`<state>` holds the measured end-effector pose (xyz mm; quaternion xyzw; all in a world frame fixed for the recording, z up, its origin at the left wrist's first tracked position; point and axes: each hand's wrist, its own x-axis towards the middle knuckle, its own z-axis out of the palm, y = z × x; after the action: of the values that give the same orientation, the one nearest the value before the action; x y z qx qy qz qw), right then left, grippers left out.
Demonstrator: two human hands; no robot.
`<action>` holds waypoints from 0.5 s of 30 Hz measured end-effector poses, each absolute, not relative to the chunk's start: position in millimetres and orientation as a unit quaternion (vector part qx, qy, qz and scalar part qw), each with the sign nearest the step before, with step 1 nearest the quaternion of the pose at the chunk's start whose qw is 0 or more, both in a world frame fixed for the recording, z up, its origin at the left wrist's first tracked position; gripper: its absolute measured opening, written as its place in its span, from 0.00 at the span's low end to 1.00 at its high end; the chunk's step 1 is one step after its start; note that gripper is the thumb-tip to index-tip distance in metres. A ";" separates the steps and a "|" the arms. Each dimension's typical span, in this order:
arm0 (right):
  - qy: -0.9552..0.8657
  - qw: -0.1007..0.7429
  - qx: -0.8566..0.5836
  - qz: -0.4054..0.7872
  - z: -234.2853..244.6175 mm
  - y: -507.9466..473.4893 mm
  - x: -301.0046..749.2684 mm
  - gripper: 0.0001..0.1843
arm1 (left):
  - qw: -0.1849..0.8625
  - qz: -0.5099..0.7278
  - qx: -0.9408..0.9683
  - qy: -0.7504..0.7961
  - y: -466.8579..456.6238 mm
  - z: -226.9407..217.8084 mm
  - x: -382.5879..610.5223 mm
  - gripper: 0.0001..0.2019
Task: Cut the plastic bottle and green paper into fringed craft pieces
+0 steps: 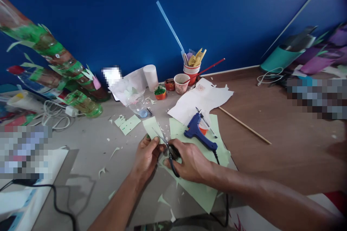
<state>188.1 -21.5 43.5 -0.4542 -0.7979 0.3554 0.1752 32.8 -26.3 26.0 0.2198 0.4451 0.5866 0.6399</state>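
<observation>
Between the thumb and fingers of my left hand (148, 153) is a small piece of pale green paper (150, 127). My right hand (191, 159) grips black-handled scissors (171, 157), whose blades lie across the paper's right side, close to my left thumb. Whether the blades are cutting into it I cannot tell. Beneath my right hand spreads a larger sheet of green paper (200, 198). A blue glue gun (200, 133) rests on that sheet, just beyond my right hand. Another green piece with dark marks (127, 124) lies to the left.
Behind stand paint cups (159, 93), a white paper cup (181, 83) and stacked cups with yellow cutlery (192, 70). Painted bottle trunks (67, 61) lean at left. A wooden stick (245, 125) lies right. Paper scraps dot the table, and a black cord (227, 209) hangs near my right forearm.
</observation>
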 end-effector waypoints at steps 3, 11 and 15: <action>-0.798 0.171 -0.458 0.352 43.1 -21.6 188.2 0.20 | 0.641 0.587 0.213 0.446 -26.1 27.8 33.5 0.08; -0.799 0.166 -0.463 0.346 41.9 -21.7 188.4 0.19 | 0.651 0.581 0.209 0.440 -26.6 31.7 34.9 0.09; -0.799 0.175 -0.463 0.341 40.9 -21.6 188.5 0.20 | 0.652 0.581 0.206 0.442 -27.1 31.7 35.1 0.09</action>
<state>188.5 -21.6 40.9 -0.4633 -0.7992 0.3407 0.1746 35.1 -27.1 31.7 0.2060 0.4416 0.5805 0.6523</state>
